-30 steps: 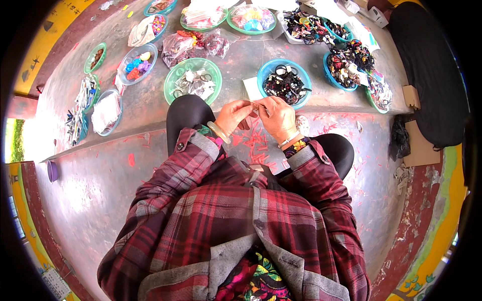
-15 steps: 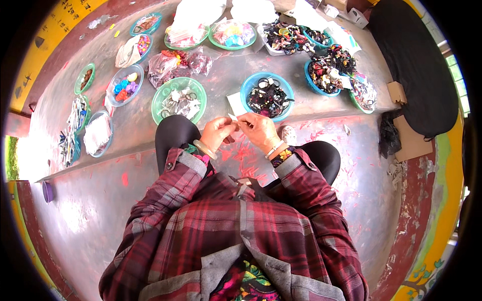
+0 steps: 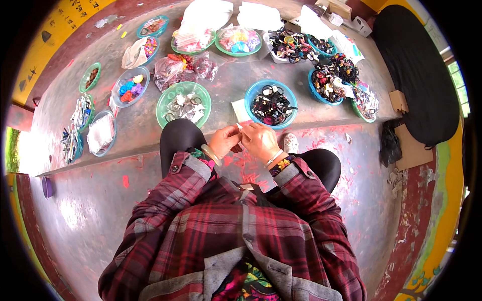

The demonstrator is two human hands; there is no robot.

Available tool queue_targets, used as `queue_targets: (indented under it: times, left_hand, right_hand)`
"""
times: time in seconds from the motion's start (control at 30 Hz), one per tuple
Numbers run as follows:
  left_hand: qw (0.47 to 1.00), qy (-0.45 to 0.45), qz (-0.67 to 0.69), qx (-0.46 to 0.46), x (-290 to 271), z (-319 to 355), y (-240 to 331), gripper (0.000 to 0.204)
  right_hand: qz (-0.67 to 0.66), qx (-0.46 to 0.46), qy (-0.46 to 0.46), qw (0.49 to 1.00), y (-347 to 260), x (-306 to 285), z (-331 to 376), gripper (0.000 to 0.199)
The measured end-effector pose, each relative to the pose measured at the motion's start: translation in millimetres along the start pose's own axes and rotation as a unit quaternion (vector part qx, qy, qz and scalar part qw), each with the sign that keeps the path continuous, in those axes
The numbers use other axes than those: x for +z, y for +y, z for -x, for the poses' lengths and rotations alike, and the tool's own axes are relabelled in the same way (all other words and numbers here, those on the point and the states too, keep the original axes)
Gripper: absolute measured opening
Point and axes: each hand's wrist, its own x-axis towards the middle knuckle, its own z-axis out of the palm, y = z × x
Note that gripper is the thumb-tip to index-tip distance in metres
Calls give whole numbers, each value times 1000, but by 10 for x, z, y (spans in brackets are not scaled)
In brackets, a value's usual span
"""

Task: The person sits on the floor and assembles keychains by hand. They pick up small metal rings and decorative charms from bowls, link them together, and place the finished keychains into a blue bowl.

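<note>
Above the floor between my knees, my left hand (image 3: 224, 141) and my right hand (image 3: 261, 142) meet with fingers pinched together. A small white piece (image 3: 238, 126), perhaps paper or card, pokes out between the fingertips; the rest of it is hidden. Just beyond my hands stands a blue bowl (image 3: 249, 96) of black hair ties, some with small ornaments. A white card (image 3: 241, 111) lies against its left side. Farther left, a green bowl (image 3: 159, 106) holds white pieces and a few dark bands.
The bowls stand on a raised concrete ledge (image 3: 228, 75). Bags of red pieces (image 3: 168, 70) lie behind the green bowl. More bowls line both sides, including a blue basin (image 3: 314, 89) of hair ties. A black cover (image 3: 414, 70) and cardboard (image 3: 414, 148) are at the right.
The view has shifted slightly, so the bowls appear a little lower and to the right. My hands stay together, and less of the white piece shows between the fingers.
</note>
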Motion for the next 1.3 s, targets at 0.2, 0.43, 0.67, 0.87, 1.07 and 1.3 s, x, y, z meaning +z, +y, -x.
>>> queue_targets:
  times: [0.2,0.43,0.67,0.87,1.07,1.3]
  left_hand:
    - [999,-28,15,-4,-9,21,33,23]
    - [990,-75,120,22,-38,-2,-23,28]
    - [986,-117,119,13,-49,8,31,31]
    - [968,-172,175,44,-76,53,90,34]
    - [970,-141,195,42,-49,88,210,34]
    - [996,-41,35,76,1,34,49,29]
  right_hand:
    - [-66,11,7,998,-12,-31,-34,6]
    - [-482,293,-84,822,178,-46,-71,14]
    - [-550,305,-125,767,263,-241,-113,13]
    - [-560,340,-45,754,556,-410,-149,10]
    - [-91,138,-253,953,580,-408,-22,22]
    - [-345,278,-116,889,239,-151,-81,27]
